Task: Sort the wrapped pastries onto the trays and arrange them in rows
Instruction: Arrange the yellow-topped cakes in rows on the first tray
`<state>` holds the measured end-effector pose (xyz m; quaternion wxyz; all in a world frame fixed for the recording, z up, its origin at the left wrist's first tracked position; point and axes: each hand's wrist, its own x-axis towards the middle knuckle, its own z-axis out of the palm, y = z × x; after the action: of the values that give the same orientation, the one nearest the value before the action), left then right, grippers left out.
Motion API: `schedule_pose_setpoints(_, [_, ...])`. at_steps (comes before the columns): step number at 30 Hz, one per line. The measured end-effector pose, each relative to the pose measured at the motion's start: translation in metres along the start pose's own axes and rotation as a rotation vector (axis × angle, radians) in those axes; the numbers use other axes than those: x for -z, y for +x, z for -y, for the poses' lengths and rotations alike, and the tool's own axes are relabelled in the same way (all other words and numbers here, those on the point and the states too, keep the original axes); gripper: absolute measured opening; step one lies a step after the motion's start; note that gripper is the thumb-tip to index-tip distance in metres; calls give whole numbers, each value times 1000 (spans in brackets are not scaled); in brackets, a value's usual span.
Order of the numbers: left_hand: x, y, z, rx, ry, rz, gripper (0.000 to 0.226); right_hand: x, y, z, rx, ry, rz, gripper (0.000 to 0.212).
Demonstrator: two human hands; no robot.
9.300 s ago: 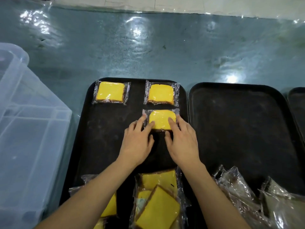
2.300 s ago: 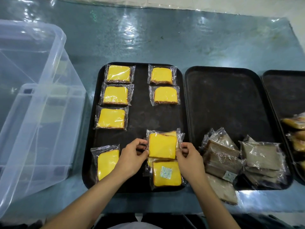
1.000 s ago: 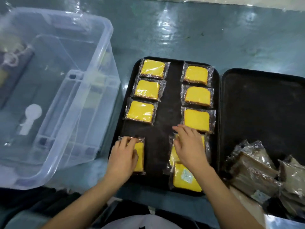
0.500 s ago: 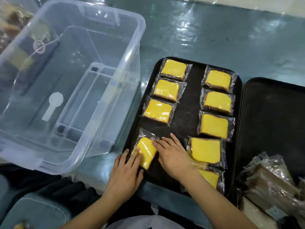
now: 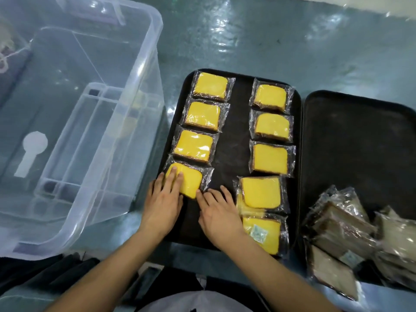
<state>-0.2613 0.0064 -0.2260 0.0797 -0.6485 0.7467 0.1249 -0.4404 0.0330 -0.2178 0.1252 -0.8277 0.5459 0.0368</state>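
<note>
On the black tray (image 5: pixel 234 140), two columns of wrapped yellow pastries run front to back. The left hand (image 5: pixel 163 206) lies flat, fingers (image 5: pixel 172 179) straight, pressing the nearest pastry (image 5: pixel 188 182) of the tray's left column. The right hand (image 5: pixel 219 216) rests open on the tray, fingertips touching that pastry's wrapper. At the tray's near right corner, loose pastries (image 5: pixel 261 210) overlap. A clear bin (image 5: pixel 74 122) stands left of the tray.

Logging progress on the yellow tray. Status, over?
Both hands flat, left hand and right hand squaring the fourth left-column pastry. Loose yellow stack unsorted. Nothing blocking.
</note>
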Motion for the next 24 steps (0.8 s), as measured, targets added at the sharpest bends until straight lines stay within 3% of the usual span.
schedule_pose_setpoints(5, [2,2,-1,-32,-6,-15,63,17,-17,-19,-69,67,-126,51])
schedule_pose_setpoints(8, [11,2,-7,-25,-34,-49,63,32,-31,-48,-370,24,-265,43])
schedule_pose_setpoints(10, [19,1,-16,-42,-74,-92,63,40,-31,-64,-596,-38,-204,60])
schedule_pose_setpoints(12, [27,2,-31,-99,-97,-122,60,43,-26,-70,-685,-58,-45,79])
schedule_pose_setpoints(14, [33,4,-50,-182,-117,-122,55,39,-22,-68,-656,-80,62,81])
schedule_pose_setpoints(16, [37,8,-68,-257,-145,-111,51,36,-25,-63,-582,-95,54,75])
schedule_pose_setpoints(24, [43,34,-119,-451,-194,-59,50,14,-72,-79,-166,59,-163,39])
